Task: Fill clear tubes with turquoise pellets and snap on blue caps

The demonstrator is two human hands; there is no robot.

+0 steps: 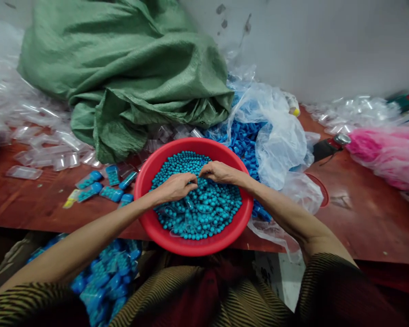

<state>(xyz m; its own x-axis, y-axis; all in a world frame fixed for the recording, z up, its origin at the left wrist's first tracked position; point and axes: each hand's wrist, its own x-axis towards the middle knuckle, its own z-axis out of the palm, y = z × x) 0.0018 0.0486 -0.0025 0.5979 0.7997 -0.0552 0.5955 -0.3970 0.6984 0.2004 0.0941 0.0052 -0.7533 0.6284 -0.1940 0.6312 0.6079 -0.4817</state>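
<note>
A red plastic basin (145, 218) full of small turquoise beads (204, 215) stands at the table's front edge. Over the middle of the beads, my left hand (180, 186) is closed with its fingertips pinched. Opposite it, my right hand (218, 172) is closed in a pinch too, its fingertips close to those of the left. Whatever is between the fingers is too small or hidden to name. A small clear container (189, 203) lies among the beads just below my left hand.
Filled blue-capped containers (88, 179) lie left of the basin; more (105, 281) are heaped below the table edge. Clear empty containers (54, 145) cover the far left. Behind are a green sack (139, 59), blue caps (245, 141) and a white plastic bag (279, 145).
</note>
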